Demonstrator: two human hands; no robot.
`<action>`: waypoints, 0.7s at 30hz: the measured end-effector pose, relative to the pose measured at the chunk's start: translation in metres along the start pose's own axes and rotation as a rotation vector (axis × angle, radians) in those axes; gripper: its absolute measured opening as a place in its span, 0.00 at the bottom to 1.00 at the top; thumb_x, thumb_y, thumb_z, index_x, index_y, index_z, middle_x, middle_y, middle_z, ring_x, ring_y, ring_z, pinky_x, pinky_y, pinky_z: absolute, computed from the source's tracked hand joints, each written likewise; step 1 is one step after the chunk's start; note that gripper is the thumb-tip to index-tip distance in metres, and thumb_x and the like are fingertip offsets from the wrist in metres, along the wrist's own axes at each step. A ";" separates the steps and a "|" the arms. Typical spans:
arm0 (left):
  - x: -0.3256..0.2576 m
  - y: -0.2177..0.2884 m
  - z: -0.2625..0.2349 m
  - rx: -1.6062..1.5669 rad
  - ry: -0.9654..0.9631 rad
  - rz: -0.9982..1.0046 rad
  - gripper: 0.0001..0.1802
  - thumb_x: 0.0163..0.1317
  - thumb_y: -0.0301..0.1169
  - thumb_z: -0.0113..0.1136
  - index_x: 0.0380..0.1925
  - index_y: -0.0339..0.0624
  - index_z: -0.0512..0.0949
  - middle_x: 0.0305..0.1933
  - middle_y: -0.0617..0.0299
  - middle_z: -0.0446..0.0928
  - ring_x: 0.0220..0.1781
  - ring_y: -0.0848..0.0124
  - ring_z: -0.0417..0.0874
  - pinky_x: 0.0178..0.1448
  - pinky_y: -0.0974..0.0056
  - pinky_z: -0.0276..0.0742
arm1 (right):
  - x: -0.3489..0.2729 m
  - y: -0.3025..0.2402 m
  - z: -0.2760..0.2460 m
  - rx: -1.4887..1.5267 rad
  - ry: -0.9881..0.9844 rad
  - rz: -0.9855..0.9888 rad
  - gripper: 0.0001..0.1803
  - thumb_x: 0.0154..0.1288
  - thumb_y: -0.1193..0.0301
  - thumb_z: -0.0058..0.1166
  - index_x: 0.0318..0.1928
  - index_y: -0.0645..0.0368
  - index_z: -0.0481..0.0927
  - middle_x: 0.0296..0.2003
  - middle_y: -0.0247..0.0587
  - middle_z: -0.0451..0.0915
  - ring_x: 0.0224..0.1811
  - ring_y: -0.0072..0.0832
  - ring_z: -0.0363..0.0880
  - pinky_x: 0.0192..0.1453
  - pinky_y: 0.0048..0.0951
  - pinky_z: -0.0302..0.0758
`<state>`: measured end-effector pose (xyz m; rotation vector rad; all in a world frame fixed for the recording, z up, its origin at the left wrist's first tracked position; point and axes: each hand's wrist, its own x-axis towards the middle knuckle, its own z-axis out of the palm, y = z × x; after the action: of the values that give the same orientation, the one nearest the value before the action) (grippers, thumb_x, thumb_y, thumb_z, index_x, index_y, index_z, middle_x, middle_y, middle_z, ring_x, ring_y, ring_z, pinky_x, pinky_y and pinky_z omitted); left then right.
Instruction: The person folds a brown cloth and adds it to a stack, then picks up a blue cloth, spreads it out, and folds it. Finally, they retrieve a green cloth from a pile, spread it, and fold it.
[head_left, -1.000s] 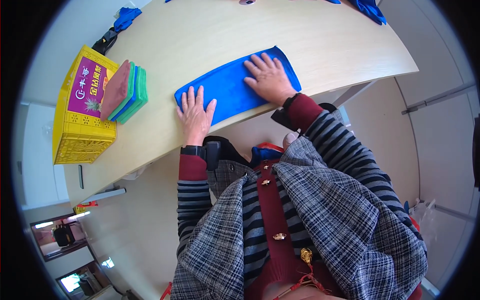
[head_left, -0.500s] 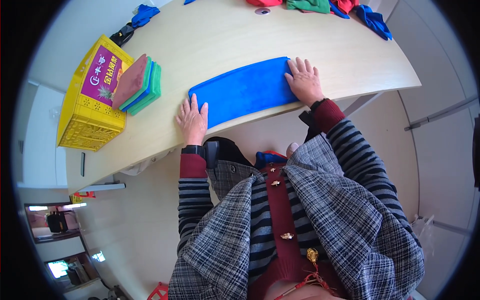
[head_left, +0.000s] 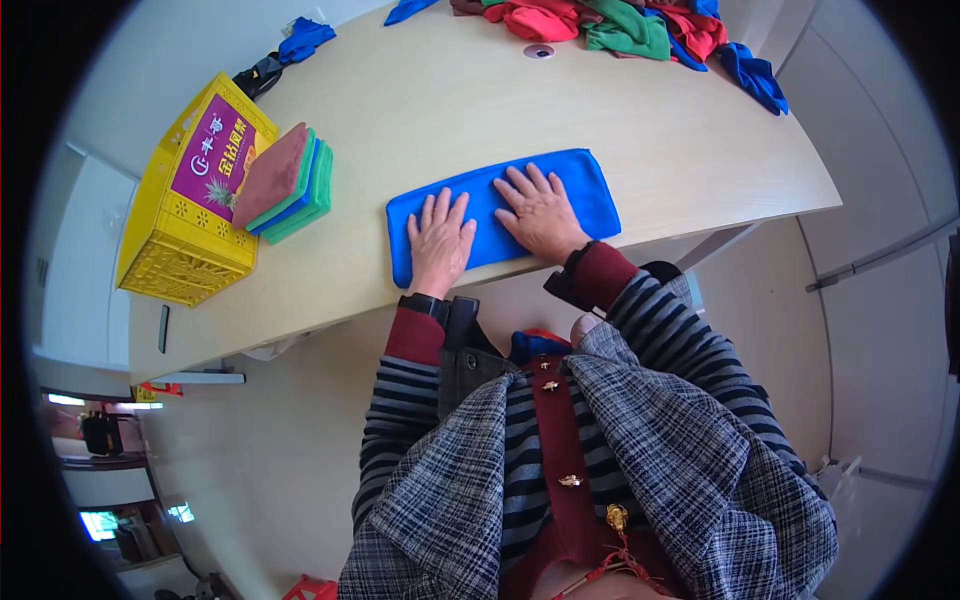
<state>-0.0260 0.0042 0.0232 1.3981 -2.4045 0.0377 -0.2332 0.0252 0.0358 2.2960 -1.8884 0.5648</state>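
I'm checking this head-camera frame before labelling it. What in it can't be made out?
- Blue cloth: the parts under the left hand and right hand are hidden, head view.
- Pile of coloured cloths: cut off by the top edge.
- Yellow plastic crate: contents covered by a printed card.

Both hands, left hand and right hand, lie flat on a cloth near the table's edge; folded stack and crate left; cloth pile far right.

Bright, even indoor light falls on the pale table; shadows are soft and faint. Focus is sharp; straight edges bow toward the black fisheye rim.
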 end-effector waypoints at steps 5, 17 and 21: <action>-0.001 -0.031 0.000 0.061 0.024 -0.187 0.32 0.74 0.51 0.45 0.73 0.51 0.64 0.78 0.52 0.59 0.79 0.49 0.58 0.76 0.34 0.49 | 0.001 0.034 -0.008 -0.061 -0.018 0.112 0.31 0.76 0.48 0.41 0.72 0.49 0.67 0.74 0.45 0.63 0.78 0.47 0.55 0.79 0.52 0.50; -0.006 -0.035 -0.024 0.023 0.148 -0.582 0.31 0.67 0.44 0.60 0.64 0.38 0.69 0.59 0.48 0.78 0.59 0.49 0.78 0.63 0.45 0.72 | -0.019 0.074 -0.010 -0.210 0.079 0.330 0.31 0.75 0.49 0.42 0.70 0.52 0.69 0.71 0.45 0.66 0.76 0.49 0.57 0.76 0.56 0.54; -0.006 -0.045 -0.024 -0.098 -0.010 -0.687 0.24 0.63 0.39 0.63 0.55 0.37 0.75 0.48 0.46 0.82 0.48 0.45 0.83 0.55 0.45 0.77 | -0.012 0.022 -0.016 -0.119 0.081 0.099 0.30 0.76 0.52 0.42 0.72 0.53 0.66 0.73 0.47 0.63 0.77 0.51 0.55 0.77 0.58 0.54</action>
<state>0.0217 -0.0088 0.0370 2.0846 -1.7824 -0.2553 -0.2594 0.0370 0.0434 2.0850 -1.9502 0.5318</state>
